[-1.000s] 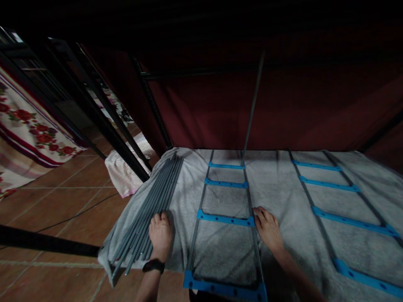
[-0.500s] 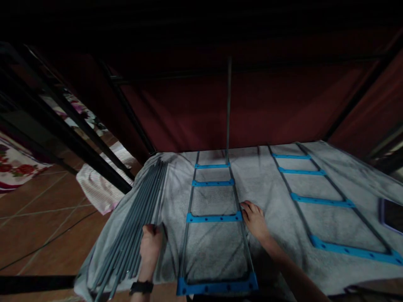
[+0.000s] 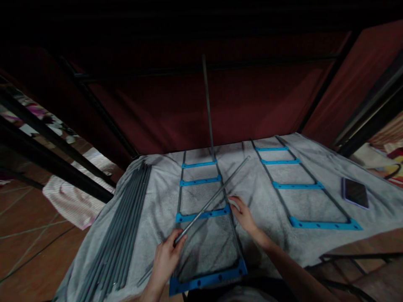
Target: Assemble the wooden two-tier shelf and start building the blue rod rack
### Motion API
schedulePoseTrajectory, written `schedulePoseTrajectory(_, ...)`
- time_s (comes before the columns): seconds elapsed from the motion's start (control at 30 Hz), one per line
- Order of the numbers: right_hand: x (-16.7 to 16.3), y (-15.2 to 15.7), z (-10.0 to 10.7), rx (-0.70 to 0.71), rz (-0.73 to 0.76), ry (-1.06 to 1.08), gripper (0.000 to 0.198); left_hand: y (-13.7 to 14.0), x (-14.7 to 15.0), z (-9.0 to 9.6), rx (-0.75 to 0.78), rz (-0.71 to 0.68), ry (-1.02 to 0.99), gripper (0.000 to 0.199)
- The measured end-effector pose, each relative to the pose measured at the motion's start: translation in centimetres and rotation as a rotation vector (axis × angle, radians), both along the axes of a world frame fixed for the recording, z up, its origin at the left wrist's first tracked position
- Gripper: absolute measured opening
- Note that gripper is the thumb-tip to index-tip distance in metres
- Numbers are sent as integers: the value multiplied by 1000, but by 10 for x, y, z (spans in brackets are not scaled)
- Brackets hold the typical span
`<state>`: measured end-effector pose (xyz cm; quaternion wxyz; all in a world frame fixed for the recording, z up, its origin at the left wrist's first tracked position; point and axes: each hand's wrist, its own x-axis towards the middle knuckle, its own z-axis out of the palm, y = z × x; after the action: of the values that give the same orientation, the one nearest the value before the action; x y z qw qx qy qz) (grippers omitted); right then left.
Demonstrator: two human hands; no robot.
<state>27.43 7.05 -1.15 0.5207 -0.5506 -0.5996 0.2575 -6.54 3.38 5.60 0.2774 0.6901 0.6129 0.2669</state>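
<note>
While the left grip (image 3: 168,256) is closed around a grey rod (image 3: 208,204), good handling calls for a firm pinch and a level lift, keeping the far end, ahead and right of that grip, from knocking the ladder-like frame (image 3: 208,279) below. The left hand is back-upward, fingers wrapped over; the right grip (image 3: 243,214) is half curled at the frame's right rail, its hold impossible to tell.

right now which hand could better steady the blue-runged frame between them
Probably the right hand: its fingers are at the frame, while the left hand grips a grey rod.
</note>
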Motion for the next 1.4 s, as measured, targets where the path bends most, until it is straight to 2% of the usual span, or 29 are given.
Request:
schedulePoseTrajectory(0.13,-42,-27,25,-200,187,527,30,2,41,-3,11,-169,101,30)
schedulePoseTrajectory(0.23,-75,-40,44,-314,301,889,25,3,76,3,19,-309,150,31)
schedulePoseTrajectory(0.3,-84,-38,57,-330,250,1105,23,2,94,10,62,-375,183,32)
schedulePoseTrajectory(0.4,-70,-18,80,-252,132,1269,45,1,101,18,189,-386,191,38)
schedulePoseTrajectory(0.47,-46,2,100,-155,80,1251,56,5,91,17,264,-275,137,43)
schedulePoseTrajectory(0.53,-18,23,121,-63,37,1193,60,12,71,9,289,-92,40,44)
schedulePoseTrajectory(0.67,21,62,162,105,-72,1074,66,30,26,-23,165,232,-72,45)
schedulePoseTrajectory(0.8,28,101,184,225,-157,979,67,36,4,-54,51,309,-27,46)
schedulePoseTrajectory(0.9,20,131,185,223,-191,929,65,35,4,-67,47,304,46,49)
schedulePoseTrajectory(1.07,3,170,177,181,-185,868,64,38,6,-75,66,275,231,49)
schedulePoseTrajectory(1.4,-20,198,164,138,-147,710,62,37,7,-77,86,259,293,48)
